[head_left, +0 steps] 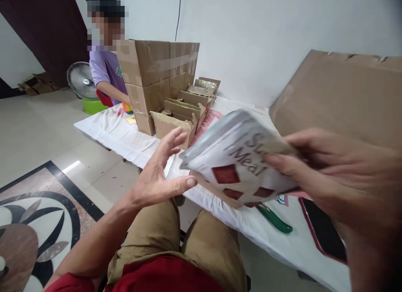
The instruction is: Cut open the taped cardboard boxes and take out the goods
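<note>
My right hand (326, 174) grips a white and silver pouch (232, 158) by its right end, thumb on the front face. "Meal" shows in print on the pouch, above several dark red squares; part of the lettering is covered by my thumb. Just left of the pouch's sealed edge, my left hand (163, 170) is held up with thumb and fingers apart and nothing between them. Whether its fingertips touch the pouch I cannot tell. Beneath the pouch, a brown cardboard surface (216, 189) shows in part.
Stacked cardboard boxes (157, 78) and opened cartons (185, 112) stand on the white-covered table (122, 130). A green-handled tool (276, 220) and a phone (325, 231) lie at the right. A large cardboard box (342, 91) is behind them. Another person (106, 72) sits beyond the stack, near a fan (82, 80).
</note>
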`<state>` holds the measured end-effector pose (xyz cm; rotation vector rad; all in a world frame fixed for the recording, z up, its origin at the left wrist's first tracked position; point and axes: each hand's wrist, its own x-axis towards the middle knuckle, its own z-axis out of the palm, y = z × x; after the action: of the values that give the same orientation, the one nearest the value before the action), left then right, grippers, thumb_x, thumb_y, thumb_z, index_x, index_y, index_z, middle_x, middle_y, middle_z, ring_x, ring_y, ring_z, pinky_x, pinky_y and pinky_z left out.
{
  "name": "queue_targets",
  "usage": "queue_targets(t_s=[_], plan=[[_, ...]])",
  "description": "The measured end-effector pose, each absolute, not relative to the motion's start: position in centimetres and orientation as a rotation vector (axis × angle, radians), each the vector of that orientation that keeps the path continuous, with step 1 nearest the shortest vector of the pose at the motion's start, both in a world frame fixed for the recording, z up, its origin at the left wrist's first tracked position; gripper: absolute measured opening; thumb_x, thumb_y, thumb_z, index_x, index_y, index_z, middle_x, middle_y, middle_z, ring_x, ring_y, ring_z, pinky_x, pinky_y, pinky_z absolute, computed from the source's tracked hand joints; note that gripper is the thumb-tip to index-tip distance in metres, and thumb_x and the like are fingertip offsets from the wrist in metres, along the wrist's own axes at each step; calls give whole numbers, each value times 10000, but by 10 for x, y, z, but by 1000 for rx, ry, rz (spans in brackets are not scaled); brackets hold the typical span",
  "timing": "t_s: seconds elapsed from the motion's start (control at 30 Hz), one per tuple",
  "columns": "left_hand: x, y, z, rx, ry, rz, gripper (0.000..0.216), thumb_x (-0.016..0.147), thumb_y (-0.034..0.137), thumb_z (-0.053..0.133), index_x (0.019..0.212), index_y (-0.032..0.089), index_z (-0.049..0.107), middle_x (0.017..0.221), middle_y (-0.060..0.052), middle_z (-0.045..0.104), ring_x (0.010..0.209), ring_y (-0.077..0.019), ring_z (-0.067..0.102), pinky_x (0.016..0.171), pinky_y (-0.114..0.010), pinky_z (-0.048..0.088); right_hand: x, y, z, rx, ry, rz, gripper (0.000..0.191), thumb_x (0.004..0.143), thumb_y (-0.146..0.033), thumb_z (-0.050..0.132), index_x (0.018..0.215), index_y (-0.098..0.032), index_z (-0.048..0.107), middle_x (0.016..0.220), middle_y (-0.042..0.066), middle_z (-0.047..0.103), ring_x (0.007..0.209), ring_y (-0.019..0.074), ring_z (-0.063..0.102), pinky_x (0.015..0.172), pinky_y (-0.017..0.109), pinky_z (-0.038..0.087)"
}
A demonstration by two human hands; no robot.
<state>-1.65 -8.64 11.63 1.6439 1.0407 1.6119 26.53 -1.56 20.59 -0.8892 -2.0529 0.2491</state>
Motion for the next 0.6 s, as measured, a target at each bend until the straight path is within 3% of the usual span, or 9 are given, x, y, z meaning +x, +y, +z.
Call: queue_targets(t_s=[0.07, 0.13, 0.2, 0.3, 0.4, 0.6], plan=[[-21, -86, 124, 1522, 976, 1536, 798, 777, 425, 882, 1481, 281, 533, 1415, -105, 670, 1324, -345, 637, 1080, -489, 554, 236, -16, 214, -766, -2208, 253, 213, 920, -403, 741, 800, -228, 726, 657, -30, 666, 539, 102, 537, 455, 244, 395], [-25, -81, 120, 1391, 960, 1573, 654, 794, 422, 876, 1362, 224, 623, 1270, -98, 741, 1163, -297, 724, 963, -407, 614, 219, -13, 221, -683, -2259, 259, 228, 929, -417, 724, 813, -221, 730, 699, -28, 691, 588, 108, 566, 516, 250, 444], [-31, -75, 110, 1264, 959, 1672, 559, 795, 410, 880, 1264, 201, 658, 1171, -76, 772, 1045, -252, 757, 893, -356, 631, 216, -9, 223, -667, -2187, 363, 232, 915, -459, 739, 952, -231, 762, 886, -5, 764, 754, 144, 675, 678, 281, 559], [-41, -68, 100, 1117, 894, 1806, 550, 775, 401, 897, 1220, 201, 643, 1140, -63, 780, 995, -230, 769, 880, -354, 643, 219, -8, 211, -721, -2041, 616, 449, 857, -542, 784, 1204, -261, 733, 1139, 42, 775, 1016, 214, 737, 899, 378, 622], [-45, -60, 103, 1092, 811, 1880, 564, 772, 393, 900, 1223, 210, 616, 1178, -64, 768, 1054, -231, 763, 942, -376, 633, 211, -9, 185, -781, -1962, 781, 586, 784, -487, 861, 1285, -244, 680, 1127, 64, 777, 996, 247, 753, 847, 420, 658], [-56, -44, 144, 1265, 649, 1881, 577, 752, 427, 906, 1199, 220, 604, 1132, -51, 759, 1148, -269, 738, 1005, -423, 613, 172, -1, 178, -606, -1569, 621, 295, 813, -240, 810, 1061, -231, 650, 953, 15, 757, 831, 175, 731, 719, 314, 634]])
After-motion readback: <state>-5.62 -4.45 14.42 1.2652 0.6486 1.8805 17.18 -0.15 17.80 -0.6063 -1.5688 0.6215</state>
